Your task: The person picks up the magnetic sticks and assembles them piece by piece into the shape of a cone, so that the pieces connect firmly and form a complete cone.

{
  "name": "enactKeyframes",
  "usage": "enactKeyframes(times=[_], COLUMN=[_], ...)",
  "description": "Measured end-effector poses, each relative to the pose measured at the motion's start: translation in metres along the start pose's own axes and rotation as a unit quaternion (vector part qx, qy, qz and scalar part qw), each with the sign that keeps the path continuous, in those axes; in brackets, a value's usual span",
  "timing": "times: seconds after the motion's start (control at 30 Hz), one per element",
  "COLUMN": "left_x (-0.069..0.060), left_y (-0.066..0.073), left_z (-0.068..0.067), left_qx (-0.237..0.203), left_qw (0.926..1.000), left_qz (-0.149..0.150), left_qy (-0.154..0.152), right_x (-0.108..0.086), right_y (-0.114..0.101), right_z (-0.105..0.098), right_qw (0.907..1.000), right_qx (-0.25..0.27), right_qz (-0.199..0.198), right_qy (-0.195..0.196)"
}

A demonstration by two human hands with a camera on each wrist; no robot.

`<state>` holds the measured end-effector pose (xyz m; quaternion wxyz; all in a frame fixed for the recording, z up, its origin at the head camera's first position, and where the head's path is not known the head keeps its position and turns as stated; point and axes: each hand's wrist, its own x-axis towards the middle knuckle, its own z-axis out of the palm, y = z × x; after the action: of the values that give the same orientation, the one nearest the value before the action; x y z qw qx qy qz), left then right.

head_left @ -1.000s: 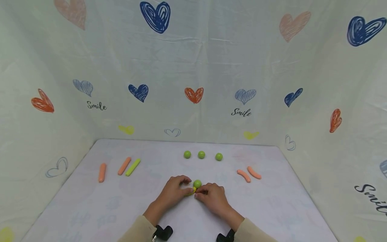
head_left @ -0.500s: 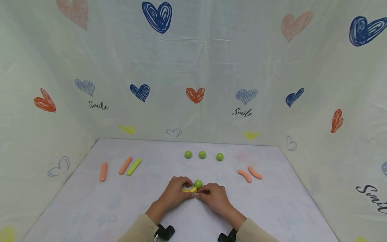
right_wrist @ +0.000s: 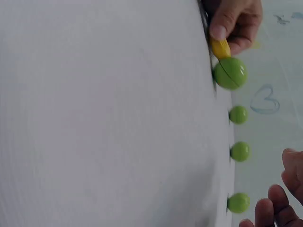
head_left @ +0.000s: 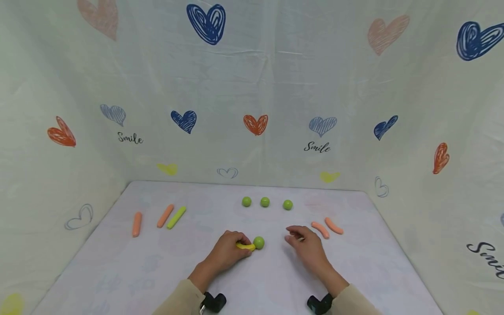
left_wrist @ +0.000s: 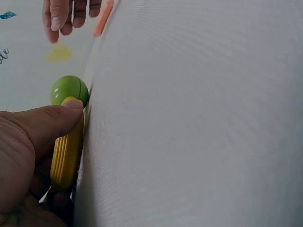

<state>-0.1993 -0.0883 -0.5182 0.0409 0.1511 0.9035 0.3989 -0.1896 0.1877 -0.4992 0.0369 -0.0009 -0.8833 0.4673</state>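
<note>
My left hand (head_left: 227, 250) pinches a short, curved yellow piece (left_wrist: 66, 163) between thumb and fingers, low at the table. In the left wrist view the piece has lengthwise ridges. Its tip touches a green ball (head_left: 258, 243) that sits on the table, a thin seam line (right_wrist: 229, 73) running across it in the right wrist view. My right hand (head_left: 310, 250) is apart from both, to the right of the ball, fingers loosely bent with nothing between them. Nearest to it lie two curved orange pieces (head_left: 320, 229).
Three more green balls (head_left: 265, 201) stand in a row toward the back of the white table (head_left: 220, 297). Two straight orange sticks (head_left: 136, 224) and a yellow-green stick (head_left: 176, 217) lie at the left. A heart-printed cloth (head_left: 275, 96) hangs around the table.
My right hand has left the ball and yellow piece and moved to the right. The left hand stays at the ball, its thumb and fingers now pinching the yellow piece.
</note>
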Motion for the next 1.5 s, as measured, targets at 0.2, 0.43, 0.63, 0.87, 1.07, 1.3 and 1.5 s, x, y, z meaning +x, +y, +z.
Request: enactKeyframes(times=[0.2,0.43,0.63,0.87,1.07,1.3,1.5], left_x=[-0.001,-0.001,0.000,0.000,0.000,0.000,0.000], left_y=[0.000,-0.001,-0.002,-0.002,-0.002,-0.001,-0.002], left_z=[-0.001,-0.001,-0.001,-0.002,-0.003,-0.002,-0.002], left_qx=[-0.013,-0.022,-0.018,-0.017,-0.020,-0.025,-0.026], left_qw=[0.9999,0.9997,0.9998,0.9997,0.9996,0.9995,0.9995], left_qz=[-0.004,-0.003,0.002,-0.003,-0.001,-0.001,-0.002], left_qy=[-0.004,-0.007,-0.006,-0.018,-0.018,-0.018,-0.017], right_x=[0.009,0.008,0.012,0.024,0.043,0.049,0.047], right_y=[0.017,0.036,0.039,0.033,0.038,0.038,0.041], right_z=[-0.045,-0.064,-0.049,-0.048,-0.056,-0.057,-0.051], right_qw=[0.9971,0.9945,0.9942,0.9978,0.9943,0.9922,0.9940], right_qx=[-0.027,-0.071,-0.082,-0.051,-0.071,-0.065,-0.057], right_qz=[0.022,0.064,0.066,0.036,0.026,0.027,0.007], right_qy=[0.067,0.042,0.020,-0.022,-0.075,-0.102,-0.092])
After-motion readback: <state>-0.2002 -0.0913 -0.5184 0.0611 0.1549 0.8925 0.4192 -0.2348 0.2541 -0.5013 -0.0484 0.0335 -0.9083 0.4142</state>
